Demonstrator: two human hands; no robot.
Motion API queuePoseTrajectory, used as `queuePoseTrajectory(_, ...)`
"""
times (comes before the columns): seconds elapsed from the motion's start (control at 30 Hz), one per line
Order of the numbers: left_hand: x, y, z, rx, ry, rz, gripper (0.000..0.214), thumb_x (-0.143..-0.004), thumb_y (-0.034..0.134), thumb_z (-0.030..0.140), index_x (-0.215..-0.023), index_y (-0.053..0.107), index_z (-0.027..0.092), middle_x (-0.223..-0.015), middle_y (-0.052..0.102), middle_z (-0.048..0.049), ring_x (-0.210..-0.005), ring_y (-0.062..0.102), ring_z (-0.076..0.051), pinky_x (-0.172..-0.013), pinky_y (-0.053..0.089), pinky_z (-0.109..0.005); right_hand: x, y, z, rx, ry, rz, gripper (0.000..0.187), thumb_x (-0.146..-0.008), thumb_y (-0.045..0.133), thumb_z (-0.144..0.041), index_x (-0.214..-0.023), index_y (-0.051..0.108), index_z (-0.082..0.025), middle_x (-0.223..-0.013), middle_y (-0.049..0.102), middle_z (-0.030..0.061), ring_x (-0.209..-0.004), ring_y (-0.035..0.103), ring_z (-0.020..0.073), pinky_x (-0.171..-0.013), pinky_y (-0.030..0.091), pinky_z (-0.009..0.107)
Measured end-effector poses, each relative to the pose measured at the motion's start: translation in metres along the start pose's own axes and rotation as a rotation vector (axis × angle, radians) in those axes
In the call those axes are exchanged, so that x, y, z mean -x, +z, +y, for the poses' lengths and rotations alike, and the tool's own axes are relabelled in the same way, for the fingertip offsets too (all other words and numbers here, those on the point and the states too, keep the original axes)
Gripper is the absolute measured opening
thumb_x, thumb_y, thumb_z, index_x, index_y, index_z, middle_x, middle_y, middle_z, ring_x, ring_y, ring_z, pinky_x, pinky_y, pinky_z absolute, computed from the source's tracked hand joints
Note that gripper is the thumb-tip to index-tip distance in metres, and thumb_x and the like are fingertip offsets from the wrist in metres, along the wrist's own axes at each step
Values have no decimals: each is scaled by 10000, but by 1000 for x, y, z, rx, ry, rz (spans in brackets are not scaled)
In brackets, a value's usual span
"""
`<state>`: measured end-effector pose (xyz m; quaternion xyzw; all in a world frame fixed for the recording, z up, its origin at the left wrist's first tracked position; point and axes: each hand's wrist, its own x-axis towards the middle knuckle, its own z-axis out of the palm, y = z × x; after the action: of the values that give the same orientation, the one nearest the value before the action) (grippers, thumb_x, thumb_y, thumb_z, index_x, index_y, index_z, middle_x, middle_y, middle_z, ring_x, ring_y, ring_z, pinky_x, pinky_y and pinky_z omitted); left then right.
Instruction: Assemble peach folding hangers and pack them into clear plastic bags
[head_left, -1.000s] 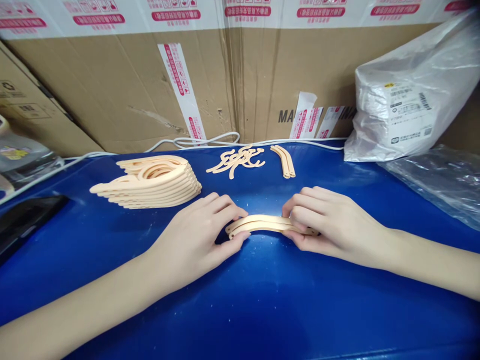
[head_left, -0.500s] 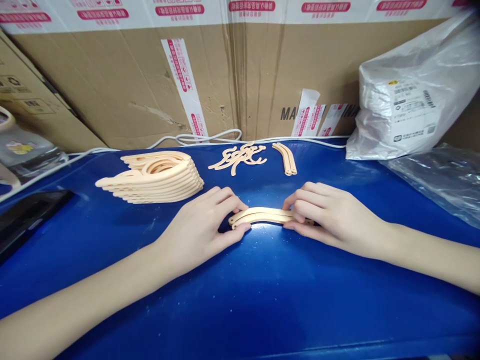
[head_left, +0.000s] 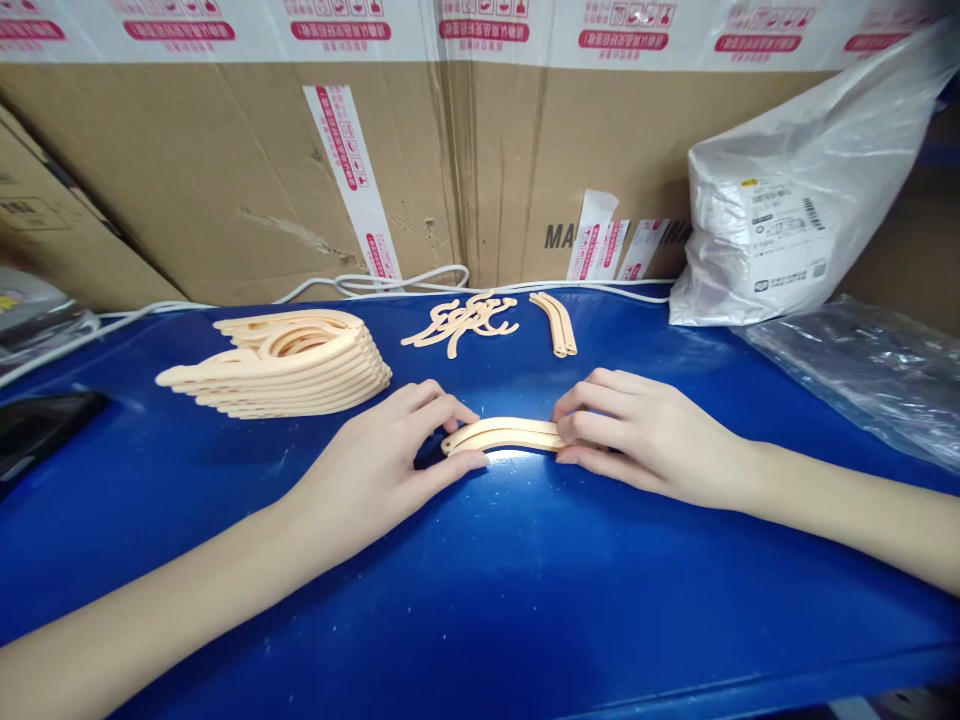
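Note:
Two curved beige strips [head_left: 514, 432], which look like plastic hanger arms, lie side by side on the blue tabletop. My left hand [head_left: 397, 445] pinches their left end between thumb and fingers, leaving a small hole at the tip visible. Around the right end, the fingers of my right hand [head_left: 637, 430] are closed and hide it. Behind my hands, a loose pile of small beige hooks [head_left: 469, 318] lies beside another pair of curved strips [head_left: 553, 325]. A neat stack of larger beige hanger-shaped pieces [head_left: 285, 370] stands beyond my left hand.
A cardboard box [head_left: 360, 180] walls off the back, with a white cable [head_left: 405, 283] along its foot. At the right are a white plastic parcel bag [head_left: 787, 220] and a clear plastic sheet [head_left: 862, 370]. A dark phone-like object [head_left: 45, 430] lies at the left edge.
The camera view has shifted slightly, so the surroundings sit farther left. The two strips now lie more evenly together, and my right hand covers more of their right end.

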<state>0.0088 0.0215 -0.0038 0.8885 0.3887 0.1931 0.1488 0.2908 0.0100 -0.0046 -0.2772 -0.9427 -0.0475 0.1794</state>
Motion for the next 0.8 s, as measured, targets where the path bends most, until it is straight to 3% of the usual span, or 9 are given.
queuePoseTrajectory(0.67, 2, -1, 0, -72, 31, 20, 239, -953, 589, 466, -1066, 628, 259, -948, 596, 32, -846, 555, -163, -715, 436, -289, -1, -4, 2, -116, 31, 26, 171, -999, 533, -295, -928, 638, -181, -993, 653, 50, -850, 550, 167, -758, 445, 301)
queuePoseTrajectory(0.8, 2, -1, 3, -112, 25, 65, 215, -947, 600, 439, -1037, 635, 247, -886, 593, 34, -830, 564, -168, -695, 429, -288, -5, -9, 2, -52, -2, 18, 216, -1011, 502, -312, -929, 647, -175, -999, 662, 64, -865, 557, 181, -769, 431, 311)
